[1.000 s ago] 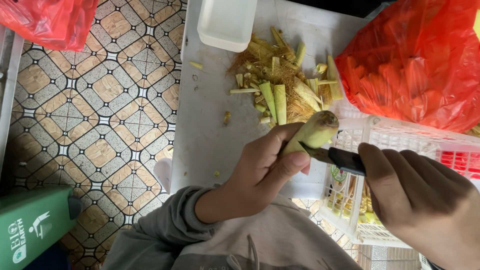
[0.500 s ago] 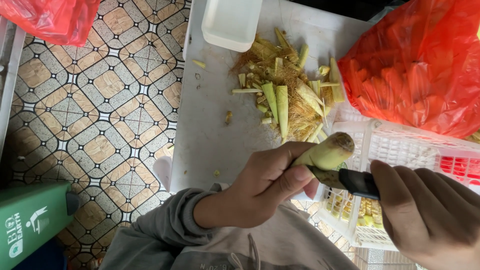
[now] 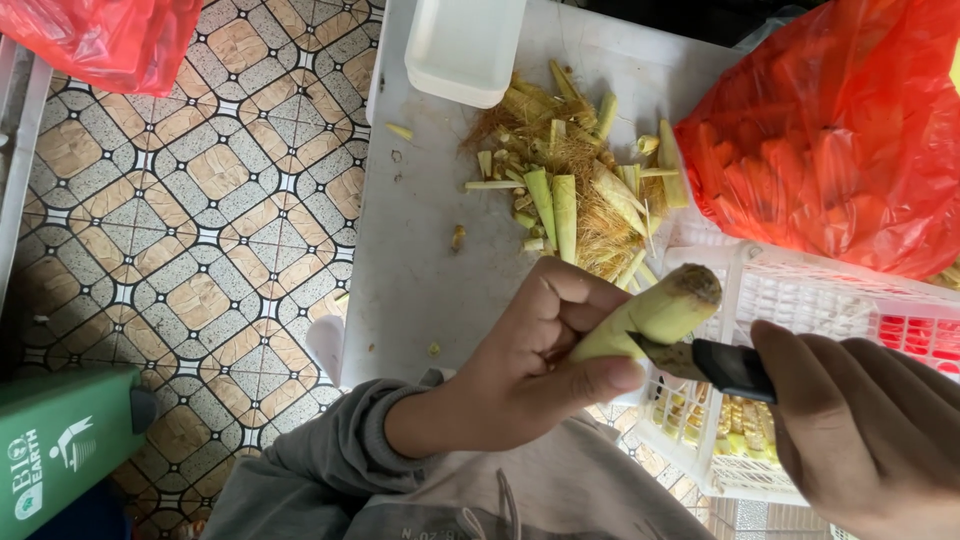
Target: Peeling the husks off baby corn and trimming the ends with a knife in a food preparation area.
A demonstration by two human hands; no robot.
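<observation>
My left hand [image 3: 535, 365] grips a pale green husked corn cob [image 3: 655, 312], its cut end pointing up and to the right. In my right hand [image 3: 865, 425] is a black-handled knife [image 3: 715, 362], whose short blade rests against the underside of the cob close to my left thumb. Both hands hover over the near edge of a white table [image 3: 420, 260]. A heap of cut green husk strips and brown corn silk [image 3: 570, 190] lies on the table just beyond the cob.
A white plastic basket [image 3: 800, 300] with yellow corn pieces stands at the right. A red plastic bag [image 3: 830, 130] full of orange pieces sits behind it. A white tub [image 3: 465, 45] is at the table's far edge. Patterned tile floor [image 3: 200, 220] and a green box [image 3: 60, 450] lie left.
The cob and both hands have dropped lower and nearer to me. The knife blade has stayed against the cob's underside.
</observation>
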